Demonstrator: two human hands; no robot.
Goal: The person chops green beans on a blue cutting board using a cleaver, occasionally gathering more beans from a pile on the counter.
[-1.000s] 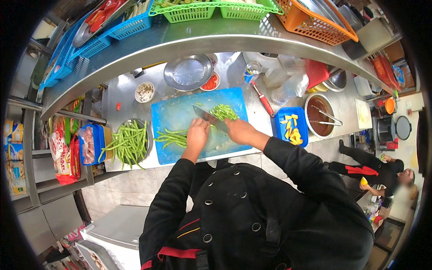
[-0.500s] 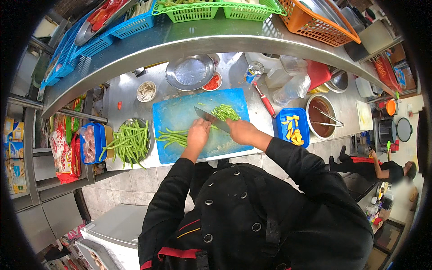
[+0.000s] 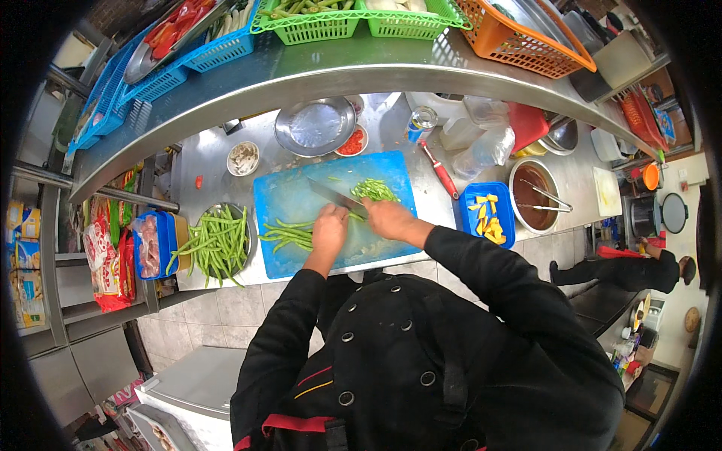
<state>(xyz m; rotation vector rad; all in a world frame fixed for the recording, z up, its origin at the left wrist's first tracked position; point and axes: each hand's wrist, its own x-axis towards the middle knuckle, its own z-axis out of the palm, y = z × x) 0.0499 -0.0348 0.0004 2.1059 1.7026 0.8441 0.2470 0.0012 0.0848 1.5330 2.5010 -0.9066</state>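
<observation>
On a blue cutting board (image 3: 286,192), my right hand (image 3: 387,218) grips the handle of a broad knife (image 3: 331,191), its blade angled up to the left. My left hand (image 3: 329,225) has its fingers curled over long green beans (image 3: 289,234) beside the blade. A pile of chopped bean pieces (image 3: 374,188) lies at the board's upper right. Left of the board, a metal bowl holds whole beans (image 3: 214,244). A blue tub of yellow chunks (image 3: 489,218) stands to the right.
A peeler-like red-handled tool (image 3: 444,177), steel plate (image 3: 313,124), small bowls (image 3: 243,158), can (image 3: 421,120) and sauce pot with tongs (image 3: 532,218) surround the board. A steel shelf (image 3: 316,75) with baskets spans above. A co-worker (image 3: 632,270) is at the far right.
My right hand and the knife have shifted slightly left. The co-worker at the right has turned and changed the position of their arms.
</observation>
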